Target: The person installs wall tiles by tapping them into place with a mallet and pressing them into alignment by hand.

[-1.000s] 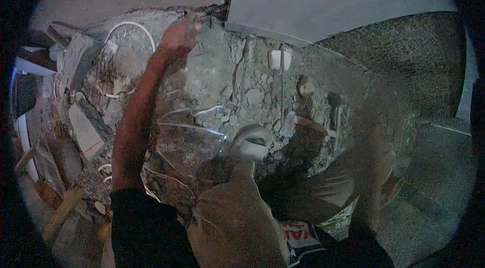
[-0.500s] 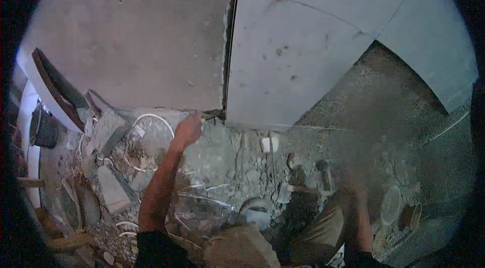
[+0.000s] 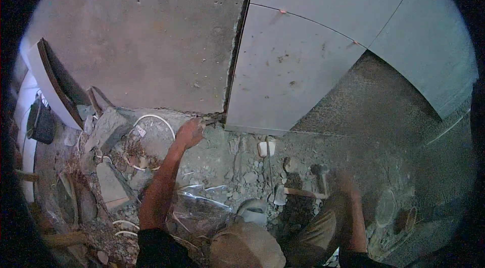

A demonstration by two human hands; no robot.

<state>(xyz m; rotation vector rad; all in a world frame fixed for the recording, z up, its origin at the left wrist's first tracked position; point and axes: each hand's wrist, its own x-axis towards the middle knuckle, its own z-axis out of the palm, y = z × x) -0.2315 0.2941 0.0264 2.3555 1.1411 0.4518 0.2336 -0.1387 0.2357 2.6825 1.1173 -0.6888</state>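
Observation:
My left hand (image 3: pixel 189 133) is closed round a small tool with a dark narrow end (image 3: pixel 216 118); its exact kind is hard to make out. The tool's end reaches the bottom corner where a bare cement wall (image 3: pixel 166 40) meets a large pale tile (image 3: pixel 283 71). My right hand (image 3: pixel 346 182) is smeared by motion above my right knee, so its fingers do not show clearly. Nearest to it on the rubble are a hammer with a dark head (image 3: pixel 320 169) and a hatchet-like tool with a wooden handle (image 3: pixel 303 192).
Broken concrete (image 3: pixel 108 129) and a loop of white cable (image 3: pixel 151 116) lie at left. A dark bucket (image 3: pixel 41 125) stands beyond. A small white container (image 3: pixel 267 148) sits by the wall's foot. Orange spacers (image 3: pixel 283 11) mark a tile joint. Clear plastic (image 3: pixel 204 202) lies before me.
The view has shifted slightly. My left hand stays at the wall's bottom corner with the tool. My right hand, blurred in both frames, is a little further left.

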